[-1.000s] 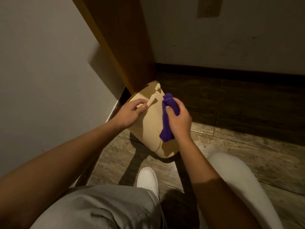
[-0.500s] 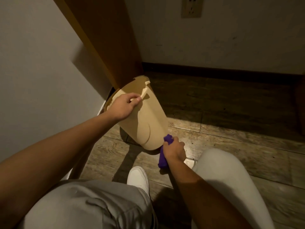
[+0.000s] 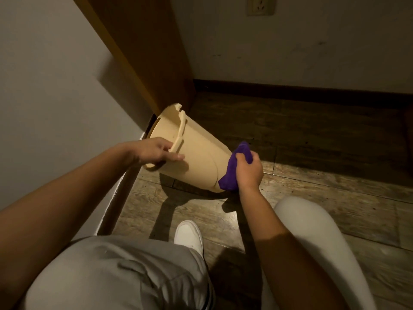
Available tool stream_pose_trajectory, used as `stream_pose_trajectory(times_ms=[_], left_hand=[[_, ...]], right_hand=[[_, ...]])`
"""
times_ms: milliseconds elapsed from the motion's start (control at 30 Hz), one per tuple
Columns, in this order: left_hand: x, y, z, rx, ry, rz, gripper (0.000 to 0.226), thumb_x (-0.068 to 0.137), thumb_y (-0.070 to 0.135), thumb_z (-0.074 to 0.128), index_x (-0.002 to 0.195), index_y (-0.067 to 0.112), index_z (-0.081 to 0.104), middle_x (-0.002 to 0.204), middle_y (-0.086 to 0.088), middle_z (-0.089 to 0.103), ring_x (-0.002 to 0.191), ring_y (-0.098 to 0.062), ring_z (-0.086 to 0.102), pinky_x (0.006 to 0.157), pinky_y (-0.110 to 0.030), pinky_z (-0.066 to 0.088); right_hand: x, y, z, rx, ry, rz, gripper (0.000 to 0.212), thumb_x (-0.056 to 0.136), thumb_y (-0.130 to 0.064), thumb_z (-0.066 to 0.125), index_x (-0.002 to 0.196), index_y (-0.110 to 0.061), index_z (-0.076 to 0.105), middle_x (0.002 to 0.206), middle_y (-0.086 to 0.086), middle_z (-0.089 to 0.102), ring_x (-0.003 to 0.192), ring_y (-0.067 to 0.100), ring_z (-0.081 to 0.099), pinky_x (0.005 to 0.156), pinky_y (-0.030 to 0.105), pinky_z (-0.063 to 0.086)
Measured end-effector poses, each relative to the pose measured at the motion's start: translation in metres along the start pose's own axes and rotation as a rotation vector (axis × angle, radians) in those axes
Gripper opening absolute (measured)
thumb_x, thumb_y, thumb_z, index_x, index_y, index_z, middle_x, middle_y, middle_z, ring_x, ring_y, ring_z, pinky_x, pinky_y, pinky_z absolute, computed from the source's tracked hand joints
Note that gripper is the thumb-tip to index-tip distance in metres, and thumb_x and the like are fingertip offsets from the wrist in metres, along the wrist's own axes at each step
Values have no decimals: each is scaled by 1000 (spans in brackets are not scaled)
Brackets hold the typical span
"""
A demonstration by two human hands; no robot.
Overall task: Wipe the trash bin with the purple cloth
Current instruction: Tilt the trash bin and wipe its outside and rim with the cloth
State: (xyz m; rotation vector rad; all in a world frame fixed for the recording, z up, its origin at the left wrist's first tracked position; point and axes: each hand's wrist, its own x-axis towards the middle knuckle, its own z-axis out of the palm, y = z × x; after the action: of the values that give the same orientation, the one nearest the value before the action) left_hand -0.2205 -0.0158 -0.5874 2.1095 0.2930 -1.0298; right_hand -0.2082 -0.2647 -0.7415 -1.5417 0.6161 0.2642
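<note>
Pressing bunched purple cloth against tilted smooth beige bin.

Single view, from the camera worn on my head, facing forward and steeply down into a room corner. My pale grey trouser knees fill the near lower edge; my white shoe and the brown wood-plank floor lie close below. No second view shares this scene.

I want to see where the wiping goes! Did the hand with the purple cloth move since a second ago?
Yes. The right hand took the purple cloth down the trash bin, from near its rim to its bottom end.
</note>
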Motion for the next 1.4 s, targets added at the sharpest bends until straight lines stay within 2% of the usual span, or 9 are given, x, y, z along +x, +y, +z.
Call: stream_pose_trajectory(times_ms=[100, 267, 433, 600, 867, 1033, 1200, 1333, 1400], left_hand=[[3, 1, -7, -200, 210, 85, 41, 79, 46, 74, 117, 35, 66, 127, -2, 63, 116, -24, 59, 90, -38, 51], [6, 5, 6, -298, 119, 105, 49, 89, 29, 70, 135, 39, 54, 132, 0, 60, 119, -25, 57, 90, -40, 53], [6, 25, 15, -266, 237, 117, 52, 101, 32, 58, 151, 32, 44, 126, 6, 57, 117, -23, 57, 91, -42, 51], [5, 32, 26, -258, 306, 150, 44, 105, 27, 52, 149, 28, 49, 137, -6, 60, 124, -27, 59, 104, -51, 48], [7, 14, 1, -245, 486, 71, 60, 103, 43, 52, 158, 23, 38, 150, -12, 48, 129, -34, 51, 110, -59, 42], [16, 23, 17, -155, 412, 123, 59, 101, 53, 51, 154, 27, 42, 139, -7, 52, 118, -28, 55, 105, -56, 45], [20, 31, 40, 25, 249, 325, 35, 103, 50, 51, 137, 41, 57, 118, 22, 63, 99, 14, 59, 81, -15, 45], [16, 13, 33, 164, 29, 222, 63, 95, 39, 69, 152, 34, 43, 125, 3, 68, 110, -10, 67, 95, -31, 54], [11, -6, 25, 374, -6, 127, 40, 96, 32, 68, 136, 26, 62, 109, 0, 73, 103, -19, 68, 94, -35, 52]], right_hand=[[-3, -10, 0, 37, -46, -32, 26, 96, -38, 65, 120, -39, 56, 103, -17, 60, 96, 11, 62, 66, 28, 48], [-6, -20, -6, -5, -52, -81, 29, 97, -38, 64, 125, -32, 60, 113, -9, 63, 104, 17, 63, 78, 34, 55], [-34, -38, 15, -243, -142, -519, 44, 97, -42, 63, 140, -36, 58, 135, -8, 53, 98, -1, 53, 77, 19, 42], [-58, -35, 44, -543, -80, -828, 50, 93, -51, 51, 141, -39, 49, 146, 1, 49, 121, 19, 52, 87, 29, 44], [-14, 2, -4, -514, 39, -108, 40, 102, -35, 58, 142, -30, 55, 140, 5, 50, 117, 29, 59, 91, 42, 51], [-24, -59, 11, -462, -81, -391, 41, 96, -61, 50, 126, -36, 62, 115, -4, 59, 95, 18, 62, 77, 35, 49], [-29, -106, 28, -850, -133, -454, 76, 82, -90, 34, 124, -33, 62, 117, -1, 58, 96, 22, 62, 82, 40, 54], [-16, -128, 28, -1014, -148, -456, 40, 86, -68, 54, 98, -31, 64, 90, -4, 64, 74, 15, 61, 70, 35, 56], [-12, -129, 26, -1041, -146, -455, 31, 87, -61, 61, 84, -30, 62, 77, -7, 62, 66, 12, 58, 65, 32, 55]])
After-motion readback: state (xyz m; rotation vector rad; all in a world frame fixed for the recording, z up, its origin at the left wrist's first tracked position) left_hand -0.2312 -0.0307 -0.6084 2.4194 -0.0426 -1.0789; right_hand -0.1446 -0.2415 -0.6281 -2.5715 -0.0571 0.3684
